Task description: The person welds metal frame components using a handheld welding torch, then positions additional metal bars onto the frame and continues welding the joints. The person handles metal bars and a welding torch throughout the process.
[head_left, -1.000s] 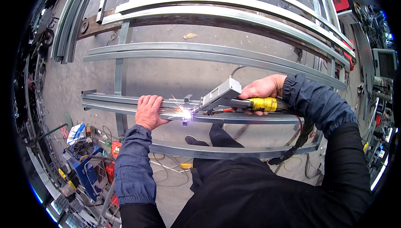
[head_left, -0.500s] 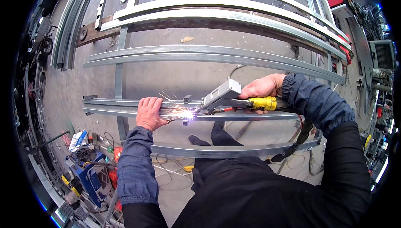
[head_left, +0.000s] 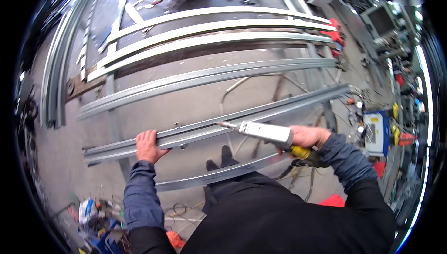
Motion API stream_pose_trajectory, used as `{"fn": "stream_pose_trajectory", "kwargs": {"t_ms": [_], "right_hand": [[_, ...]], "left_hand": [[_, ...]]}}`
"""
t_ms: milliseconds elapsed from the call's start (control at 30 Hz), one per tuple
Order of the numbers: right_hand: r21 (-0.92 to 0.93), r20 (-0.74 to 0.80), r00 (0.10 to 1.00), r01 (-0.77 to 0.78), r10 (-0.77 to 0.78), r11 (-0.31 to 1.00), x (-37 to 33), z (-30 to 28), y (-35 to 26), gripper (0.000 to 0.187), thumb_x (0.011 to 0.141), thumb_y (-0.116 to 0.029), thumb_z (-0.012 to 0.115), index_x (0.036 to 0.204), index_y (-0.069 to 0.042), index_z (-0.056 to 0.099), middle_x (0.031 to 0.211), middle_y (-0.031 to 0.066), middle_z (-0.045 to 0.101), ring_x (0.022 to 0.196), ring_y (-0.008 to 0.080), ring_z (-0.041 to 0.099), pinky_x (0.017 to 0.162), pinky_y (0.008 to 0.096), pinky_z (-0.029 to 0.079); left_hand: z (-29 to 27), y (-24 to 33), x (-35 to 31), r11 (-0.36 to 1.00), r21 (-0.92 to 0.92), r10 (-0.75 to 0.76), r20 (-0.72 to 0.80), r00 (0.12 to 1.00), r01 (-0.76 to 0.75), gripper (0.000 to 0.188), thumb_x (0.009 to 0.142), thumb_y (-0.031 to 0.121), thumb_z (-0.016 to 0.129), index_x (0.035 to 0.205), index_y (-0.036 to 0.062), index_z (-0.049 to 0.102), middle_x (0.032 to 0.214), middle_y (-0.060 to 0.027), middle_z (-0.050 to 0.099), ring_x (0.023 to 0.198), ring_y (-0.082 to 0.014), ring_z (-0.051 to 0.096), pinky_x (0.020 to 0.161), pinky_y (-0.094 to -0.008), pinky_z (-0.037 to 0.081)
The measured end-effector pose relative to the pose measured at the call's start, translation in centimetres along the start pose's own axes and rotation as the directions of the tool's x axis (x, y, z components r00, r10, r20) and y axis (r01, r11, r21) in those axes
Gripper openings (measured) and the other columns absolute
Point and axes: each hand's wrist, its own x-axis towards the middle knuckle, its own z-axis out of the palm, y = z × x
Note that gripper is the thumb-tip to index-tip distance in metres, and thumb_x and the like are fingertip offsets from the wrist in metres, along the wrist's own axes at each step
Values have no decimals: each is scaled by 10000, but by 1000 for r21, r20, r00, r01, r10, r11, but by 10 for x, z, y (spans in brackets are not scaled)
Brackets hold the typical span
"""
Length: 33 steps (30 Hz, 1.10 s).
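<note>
My left hand (head_left: 150,147) is closed over a pair of long grey steel profiles (head_left: 279,109), which lie side by side across the supports in front of me. Its fingers are over the far side, with the thumb at the near edge. In my right hand (head_left: 309,137) is a welding gun (head_left: 265,132) with a white boxy body, a pointed nozzle and yellow wrapping on its handle. The nozzle tip is at the profiles, right of my left hand; no arc shows, and I cannot tell whether it touches. A small metal piece (head_left: 177,124) sticks out from the profiles' far side.
Beyond lie more steel rails (head_left: 209,79), with a long bundle of profiles (head_left: 58,81) at the left. A near rail (head_left: 223,176) crosses before my legs. Cables (head_left: 179,211) trail on the floor. A blue-and-white machine (head_left: 376,133) stands at the right.
The bright arc and sparks have gone. The welding gun has turned, and its nozzle now points left, with the right hand lower in view. The whole view has swung; my left hand still grips the profiles.
</note>
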Motion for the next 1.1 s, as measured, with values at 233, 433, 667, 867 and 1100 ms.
{"fn": "stream_pose_trajectory", "kwargs": {"t_ms": [233, 433, 667, 867, 1100], "right_hand": [[-120, -401, 906, 95, -135, 988, -121, 99, 208, 559, 1145, -294, 597, 1643, -65, 488, 1574, 119, 626, 1410, 181, 571, 1198, 331, 433], [35, -596, 801, 86, -48, 996, -209, 132, 309, 586, 1084, -175, 577, 1659, -110, 481, 1456, 101, 693, 1261, 158, 630, 1113, 320, 487], [33, -716, 691, 179, -102, 983, -265, 87, 377, 519, 1113, -181, 614, 1624, -124, 541, 1091, 28, 715, 897, 102, 692, 812, 319, 599], [184, -759, 643, 357, -98, 916, -299, 11, 443, 479, 1114, -236, 647, 1564, -84, 584, 987, 37, 693, 774, 134, 699, 730, 320, 596], [3, -790, 570, 371, -226, 929, -323, -46, 464, 538, 1095, -312, 659, 1563, -60, 576, 1008, 83, 747, 869, 154, 700, 817, 345, 584]], "left_hand": [[7, 12, -12, 999, 18, 51, -14, 999, -51, 890, 576, 372, 1007, 1292, 51, 586, 1191, -133, 598, 1188, -376, 566, 1105, -487, 414], [-3, 20, 1, 997, 72, -36, 290, 956, 16, 1044, 556, 408, 1007, 1408, 6, 556, 1334, -182, 608, 1302, -396, 556, 1136, -501, 441], [31, 296, 71, 925, -181, 358, 113, 927, -335, 953, 753, 321, 903, 1541, -30, 497, 1479, -250, 572, 1395, -424, 530, 1210, -488, 425], [127, 489, 115, 971, -4, 238, 64, 969, -238, 1108, 765, 525, 910, 1594, -38, 438, 1498, -255, 560, 1411, -422, 517, 1233, -505, 365], [165, 514, 147, 997, -53, 54, 113, 992, -49, 749, 953, 652, 696, 1475, 119, 623, 1331, -187, 656, 1275, -395, 579, 1144, -500, 390]]}}
